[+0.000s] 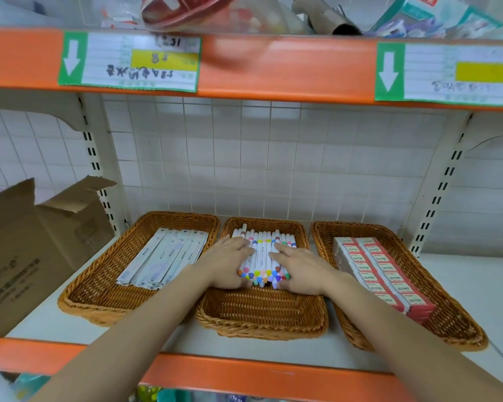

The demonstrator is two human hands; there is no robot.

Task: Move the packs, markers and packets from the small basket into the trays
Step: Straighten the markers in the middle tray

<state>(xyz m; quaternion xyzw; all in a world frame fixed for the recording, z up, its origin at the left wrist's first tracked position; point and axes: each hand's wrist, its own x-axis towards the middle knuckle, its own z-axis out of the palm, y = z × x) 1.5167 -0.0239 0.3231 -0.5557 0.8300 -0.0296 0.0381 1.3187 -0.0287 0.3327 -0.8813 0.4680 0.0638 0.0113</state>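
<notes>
1. So the bundle of white markers with coloured caps (263,258) sat in the far half of the middle woven wicker tray (262,317), long axes running front to back along the tray, near cap ends pointing at the person.
2. Left hand (230,264) was on the bundle's left side, right hand (298,269) on its right side, both about equally close. Fingers lay mostly straight over the top, thumbs tucked at the near cap ends, so it looked more like squeezing the stack square than a real grab.
3. Left of the middle tray, another wicker tray (99,297) held flat white packets (164,258); right of it, a third (453,323) held red-and-white packs (381,277).
4. I couldn't spot the small basket anywhere, so my guess is this was tidying up near the end.
</notes>
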